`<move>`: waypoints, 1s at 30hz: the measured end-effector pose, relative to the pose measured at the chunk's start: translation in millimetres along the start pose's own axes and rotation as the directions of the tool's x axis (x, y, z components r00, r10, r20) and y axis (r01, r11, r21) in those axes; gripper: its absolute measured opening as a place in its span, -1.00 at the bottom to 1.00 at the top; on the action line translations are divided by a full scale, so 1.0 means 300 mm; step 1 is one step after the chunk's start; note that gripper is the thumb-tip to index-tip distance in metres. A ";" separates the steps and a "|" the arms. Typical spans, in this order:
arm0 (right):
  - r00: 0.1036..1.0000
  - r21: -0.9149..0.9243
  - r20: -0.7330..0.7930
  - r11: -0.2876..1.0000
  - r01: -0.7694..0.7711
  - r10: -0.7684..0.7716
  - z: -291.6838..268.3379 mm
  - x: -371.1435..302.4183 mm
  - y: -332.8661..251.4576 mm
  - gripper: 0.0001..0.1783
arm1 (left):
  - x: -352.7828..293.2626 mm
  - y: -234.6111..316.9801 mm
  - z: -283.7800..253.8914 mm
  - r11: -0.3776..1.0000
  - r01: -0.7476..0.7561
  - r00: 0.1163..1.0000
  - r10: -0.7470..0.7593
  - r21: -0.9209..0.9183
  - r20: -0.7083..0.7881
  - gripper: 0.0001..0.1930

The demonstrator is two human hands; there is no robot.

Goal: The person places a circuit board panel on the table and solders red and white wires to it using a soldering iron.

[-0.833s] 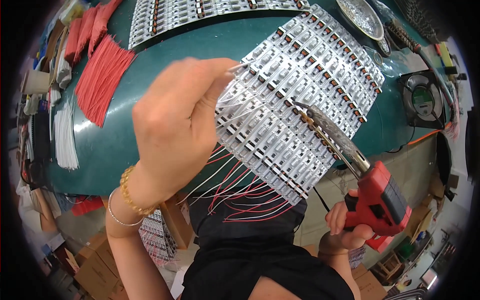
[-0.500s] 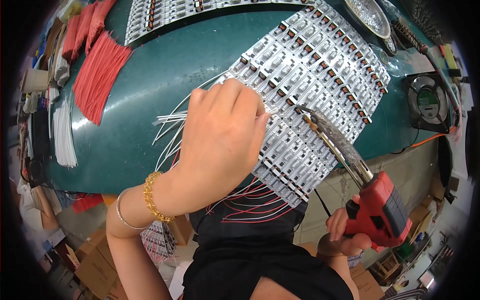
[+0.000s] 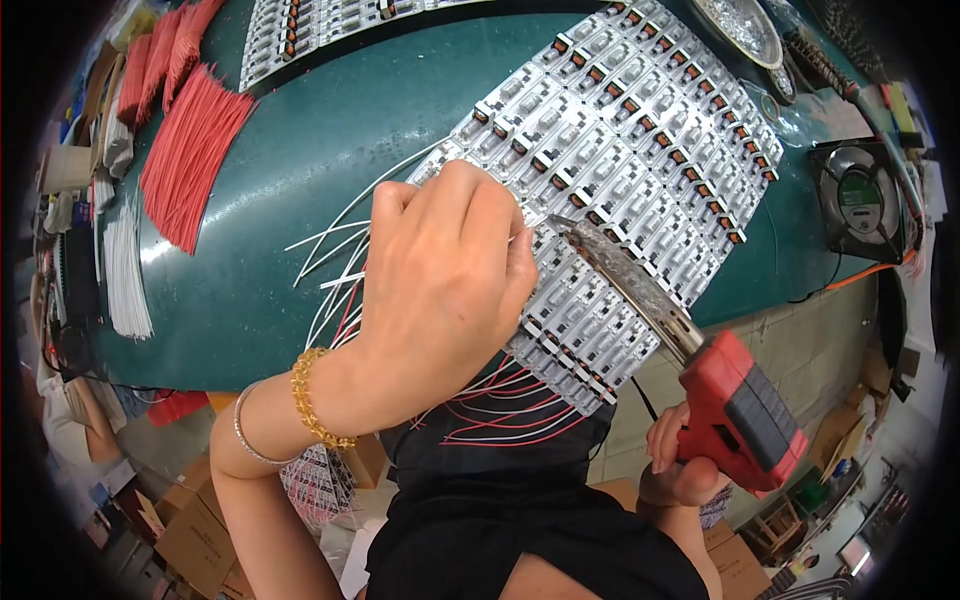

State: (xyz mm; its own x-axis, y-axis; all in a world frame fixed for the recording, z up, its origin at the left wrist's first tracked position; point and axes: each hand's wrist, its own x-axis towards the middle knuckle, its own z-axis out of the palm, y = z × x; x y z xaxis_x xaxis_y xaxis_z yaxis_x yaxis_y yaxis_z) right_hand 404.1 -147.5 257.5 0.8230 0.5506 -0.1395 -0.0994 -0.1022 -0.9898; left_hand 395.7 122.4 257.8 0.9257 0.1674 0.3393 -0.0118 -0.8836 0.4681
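Note:
A large panel of small silver circuit modules (image 3: 610, 130), dotted with black and copper-coloured parts, lies slanted across the table. Over its left part is my left hand (image 3: 440, 275), closed in a pinch on white wires (image 3: 345, 235) whose loose ends trail out to the left. My right hand (image 3: 685, 465) grips the red and black handle of a soldering gun (image 3: 740, 410). The gun's tip rests at or just above the modules, close to my left fingertips; whether it touches is too small to tell. Red and white wires (image 3: 510, 405) hang from the panel's near edge over my lap.
On the green table (image 3: 300, 150), bundles of red wires (image 3: 190, 165) and white wires (image 3: 127, 275) lie at the left. Another module panel (image 3: 330, 30) is at the back. A metal dish (image 3: 740, 30) and a small black fan (image 3: 857, 200) stand at the right.
The soldering gun has moved left, bringing its tip close to my left fingertips. My left hand stays nearly in place with its pinch; the loose white wire ends have shifted.

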 end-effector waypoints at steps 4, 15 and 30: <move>0.999 0.093 -0.049 0.995 0.022 -0.018 0.017 -0.012 -0.026 -0.05 | 0.004 0.001 -0.001 1.000 -0.004 1.000 0.004 -0.007 0.001 -0.86; 0.996 0.169 -0.092 0.986 0.002 0.014 0.021 -0.019 -0.023 0.06 | 0.008 -0.001 -0.009 1.000 0.001 1.000 -0.001 0.000 0.016 -0.87; 0.994 0.161 -0.043 0.983 -0.089 0.097 -0.009 -0.046 -0.013 -0.08 | 0.001 0.033 0.017 0.998 -0.027 0.999 0.028 -0.059 0.017 -0.86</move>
State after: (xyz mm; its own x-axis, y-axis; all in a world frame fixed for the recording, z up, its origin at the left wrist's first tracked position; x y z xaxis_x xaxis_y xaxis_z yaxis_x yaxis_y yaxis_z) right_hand 394.6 -157.0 263.6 0.8328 0.5018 -0.2338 -0.2612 -0.0162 -0.9651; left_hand 397.8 111.5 258.5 0.9312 0.1347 0.3386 -0.0595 -0.8604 0.5061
